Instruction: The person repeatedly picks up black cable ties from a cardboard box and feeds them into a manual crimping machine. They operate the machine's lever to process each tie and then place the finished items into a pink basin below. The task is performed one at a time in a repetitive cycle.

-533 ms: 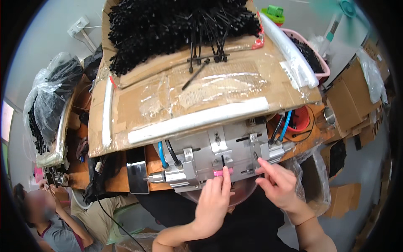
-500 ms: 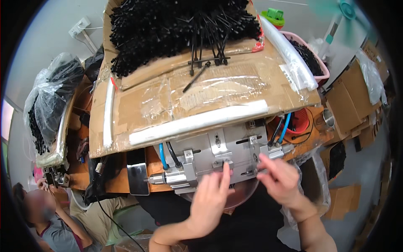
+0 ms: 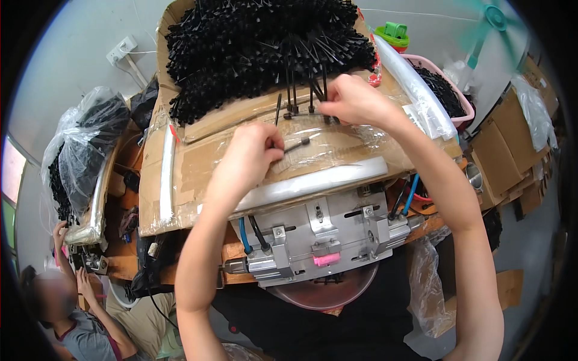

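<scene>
My left hand is above the cardboard flap, with thumb and fingertips pinched on a thin black rod with a small knobbed head. Farther right, my right hand is closed at the lower ends of several similar black rods that hang over the box's lip; its fingertips partly hide its grip. Behind both hands, a dense heap of black rods fills the box. Nearer me stands a silver metal fixture with clamps on either side. A pink piece sits at its middle front.
A clear bowl with black pieces sits below the fixture. Blue air hoses run beside it. A pink basket and a green fan stand at the right. Another person works at the lower left.
Both hands have moved up and away from the fixture to the black rods on the cardboard. The pink piece on the fixture now shows.
</scene>
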### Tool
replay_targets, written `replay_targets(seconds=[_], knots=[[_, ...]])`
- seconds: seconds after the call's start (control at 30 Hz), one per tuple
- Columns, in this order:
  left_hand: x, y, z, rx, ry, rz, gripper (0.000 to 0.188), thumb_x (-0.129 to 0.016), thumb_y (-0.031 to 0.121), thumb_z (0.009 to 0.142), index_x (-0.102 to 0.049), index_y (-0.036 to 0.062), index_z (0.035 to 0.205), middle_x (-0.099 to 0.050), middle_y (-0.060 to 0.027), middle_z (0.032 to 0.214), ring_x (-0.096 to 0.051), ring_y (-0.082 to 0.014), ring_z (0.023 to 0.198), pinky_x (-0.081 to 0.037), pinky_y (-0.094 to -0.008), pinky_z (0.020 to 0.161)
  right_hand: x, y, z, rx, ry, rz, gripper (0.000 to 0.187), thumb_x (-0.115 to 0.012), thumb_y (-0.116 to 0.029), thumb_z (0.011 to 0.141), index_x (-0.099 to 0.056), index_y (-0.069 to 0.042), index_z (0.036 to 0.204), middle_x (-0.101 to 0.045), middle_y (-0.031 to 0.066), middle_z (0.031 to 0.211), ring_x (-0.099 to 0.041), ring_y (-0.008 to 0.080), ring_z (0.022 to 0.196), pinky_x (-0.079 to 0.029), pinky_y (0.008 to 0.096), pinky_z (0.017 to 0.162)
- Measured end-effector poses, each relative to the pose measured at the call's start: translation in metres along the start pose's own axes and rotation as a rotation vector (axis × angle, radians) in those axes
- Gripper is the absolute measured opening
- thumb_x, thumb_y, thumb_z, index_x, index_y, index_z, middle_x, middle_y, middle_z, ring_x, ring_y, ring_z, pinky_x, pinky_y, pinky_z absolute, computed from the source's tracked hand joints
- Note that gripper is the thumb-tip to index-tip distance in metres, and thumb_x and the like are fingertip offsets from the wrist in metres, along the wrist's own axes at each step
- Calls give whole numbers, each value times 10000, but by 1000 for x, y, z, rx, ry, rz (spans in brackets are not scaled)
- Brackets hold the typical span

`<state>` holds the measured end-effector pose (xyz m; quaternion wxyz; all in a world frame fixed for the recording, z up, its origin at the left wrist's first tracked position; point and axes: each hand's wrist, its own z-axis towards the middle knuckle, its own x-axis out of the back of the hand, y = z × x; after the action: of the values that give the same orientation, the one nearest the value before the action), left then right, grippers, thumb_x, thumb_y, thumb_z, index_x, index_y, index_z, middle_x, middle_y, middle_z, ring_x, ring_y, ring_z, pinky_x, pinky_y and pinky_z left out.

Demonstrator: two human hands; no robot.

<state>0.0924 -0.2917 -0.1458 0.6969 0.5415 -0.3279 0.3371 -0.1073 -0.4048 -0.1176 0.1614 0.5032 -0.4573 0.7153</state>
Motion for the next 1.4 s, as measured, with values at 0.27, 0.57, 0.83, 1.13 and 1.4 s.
replay_targets(seconds=[0.27,0.57,0.83,1.13,1.4], knots=[[24,-5,-23,106,-7,-118,171,-721,-16,783,-688,1,950,-649,-56,876,-633,-130,791,-530,-264,728,2,-1,-18,-13,-247,-2,437,-747,-389,836,-676,32,742,-619,59,582,-585,125,496,-457,284,476],[11,-9,-70,114,304,-239,209,-686,-68,805,-666,-20,1007,-593,-58,1011,-622,-142,901,-535,-242,735,5,-9,-28,277,35,-221,113,-663,-92,808,-690,-21,891,-697,154,888,-667,319,906,-525,414,787],[-11,2,-94,16,443,-132,228,-663,-100,779,-670,-7,988,-608,-88,983,-611,-143,795,-495,-262,730,-27,9,10,694,161,-355,280,-657,36,744,-645,-57,1008,-607,121,911,-617,322,893,-499,421,826],[-20,-1,-101,18,464,-181,234,-643,-98,786,-672,2,995,-619,-93,978,-599,-158,771,-486,-273,728,-18,10,-18,909,37,-506,167,-634,-17,732,-638,-60,893,-632,82,805,-635,293,796,-517,392,712],[-46,34,-136,-108,558,63,670,-647,-150,747,-519,34,1378,-549,-95,883,-540,-212,792,-483,-307,726,21,22,-26,645,215,107,245,-693,-121,859,-675,-19,1081,-720,150,901,-709,224,834,-557,311,749]])
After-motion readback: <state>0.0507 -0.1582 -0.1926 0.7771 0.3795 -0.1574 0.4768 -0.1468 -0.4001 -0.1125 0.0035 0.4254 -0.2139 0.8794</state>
